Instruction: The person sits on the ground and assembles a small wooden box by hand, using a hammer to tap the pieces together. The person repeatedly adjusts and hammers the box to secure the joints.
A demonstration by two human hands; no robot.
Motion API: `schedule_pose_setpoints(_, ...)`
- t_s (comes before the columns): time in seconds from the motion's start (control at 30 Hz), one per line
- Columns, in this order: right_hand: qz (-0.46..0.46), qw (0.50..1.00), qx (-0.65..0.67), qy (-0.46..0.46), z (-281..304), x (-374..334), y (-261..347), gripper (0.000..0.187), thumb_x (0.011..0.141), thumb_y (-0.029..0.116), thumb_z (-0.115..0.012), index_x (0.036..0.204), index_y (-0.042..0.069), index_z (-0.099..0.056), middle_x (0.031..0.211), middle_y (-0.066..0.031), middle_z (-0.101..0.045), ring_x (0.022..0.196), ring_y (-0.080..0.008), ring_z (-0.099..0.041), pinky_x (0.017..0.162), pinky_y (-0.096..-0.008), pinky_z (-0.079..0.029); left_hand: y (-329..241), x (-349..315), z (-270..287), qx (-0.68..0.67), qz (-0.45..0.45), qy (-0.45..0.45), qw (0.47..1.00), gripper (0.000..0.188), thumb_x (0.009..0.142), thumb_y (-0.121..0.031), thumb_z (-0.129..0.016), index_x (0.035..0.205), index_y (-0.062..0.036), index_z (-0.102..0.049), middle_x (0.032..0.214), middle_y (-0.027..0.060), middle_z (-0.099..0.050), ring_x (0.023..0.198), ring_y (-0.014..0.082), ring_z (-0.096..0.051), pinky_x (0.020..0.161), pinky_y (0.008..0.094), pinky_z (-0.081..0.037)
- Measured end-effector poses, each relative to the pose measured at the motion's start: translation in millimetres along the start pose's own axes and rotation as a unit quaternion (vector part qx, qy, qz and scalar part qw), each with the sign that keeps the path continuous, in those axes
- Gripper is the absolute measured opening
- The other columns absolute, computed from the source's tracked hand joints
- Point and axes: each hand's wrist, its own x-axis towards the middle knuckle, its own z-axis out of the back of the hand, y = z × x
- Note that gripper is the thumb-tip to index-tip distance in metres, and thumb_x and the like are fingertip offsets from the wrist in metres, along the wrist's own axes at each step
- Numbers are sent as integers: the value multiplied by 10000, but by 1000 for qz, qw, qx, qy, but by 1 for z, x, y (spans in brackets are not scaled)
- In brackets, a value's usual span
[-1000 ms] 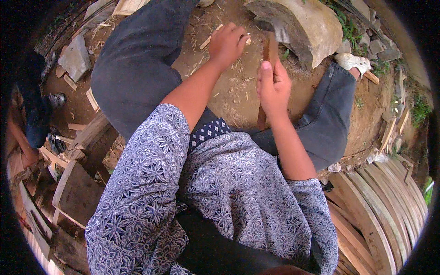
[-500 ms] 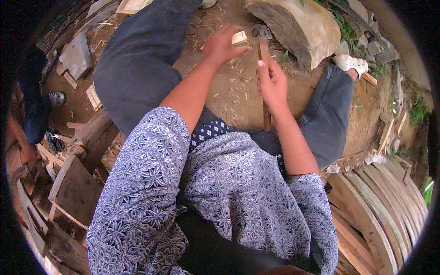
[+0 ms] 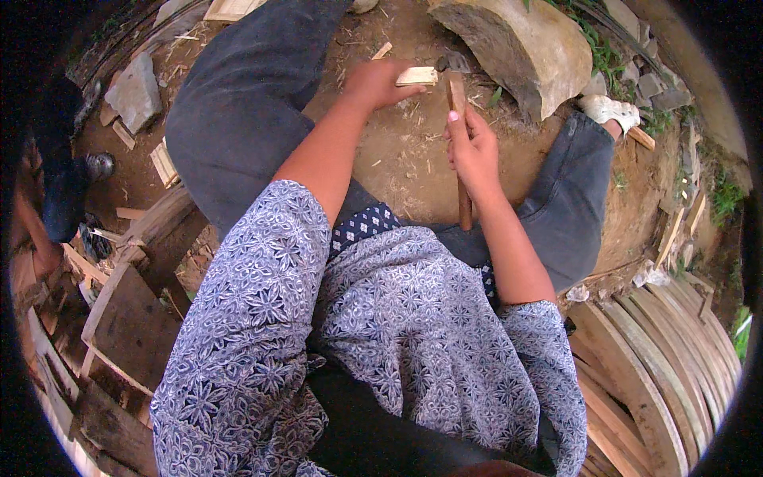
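Wood (image 3: pixel 417 76), one piece, fills left grip (image 3: pixel 378 84); right grip (image 3: pixel 475 155) clasps one wooden-handled tool (image 3: pixel 456 91).

My L hand (image 3: pixel 378 85) grips short pale wood stick (image 3: pixel 417 76); R hand (image 3: pixel 475 153) holds brown wooden-handled tool (image 3: pixel 456 91) w/ dark metal head (image 3: pixel 453 63), nr big tan rock (image 3: pixel 531 54)
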Motion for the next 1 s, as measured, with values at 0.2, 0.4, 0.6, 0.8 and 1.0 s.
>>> schedule_pose_setpoints(0.2, 60, 997, 50, -27, 6, -28, 61, 383, 1015, 246, -553, 1290, -18, -588, 909, -17, -618, 796, -84, -549, 729, -240, -473, 17, -4, -7, -19, -52, 7, 998, 507, 841, -563, -676, 1134, -148, -690, 1013, 131, -722, 908, 352, -688, 799, 461, -544)
schedule_pose_setpoints(0.4, 187, 967, -156, -73, 3, 15, -39, 404, 1024, 287, -542, 1348, 48, -569, 780, -5, -556, 624, -57, -485, 555, -242, -412, 3, -2, -11, 7, -75, 1, 997, 492, 842, -544, -682, 1082, -114, -687, 970, 150, -718, 885, 360, -687, 787, 471, -541)
schedule_pose_setpoints(0.6, 112, 990, -68, -51, 9, -14, 3, 404, 1017, 284, -563, 1331, 30, -574, 760, 13, -542, 593, -43, -482, 528, -227, -410, 20, -3, -18, -15, -93, -9, 996, 492, 842, -547, -681, 1043, -97, -688, 922, 167, -715, 853, 366, -688, 779, 476, -540)
schedule_pose_setpoints(0.8, 261, 942, -178, -112, 4, 2, -28, 374, 1014, 255, -568, 1297, 11, -589, 839, -23, -566, 674, -69, -501, 587, -227, -396, 2, 2, -2, -2, -67, 17, 998, 499, 845, -550, -677, 1054, -97, -693, 939, 165, -717, 881, 368, -686, 797, 477, -538)
schedule_pose_setpoints(1.0, 111, 989, -78, -64, -4, -18, 24, 471, 977, 232, -593, 1345, -58, -545, 1209, -255, -656, 1130, -275, -643, 982, -347, -469, 28, 4, -17, -21, -69, 1, 997, 523, 839, -592, -657, 1039, -110, -702, 964, 158, -718, 905, 361, -684, 798, 477, -540)
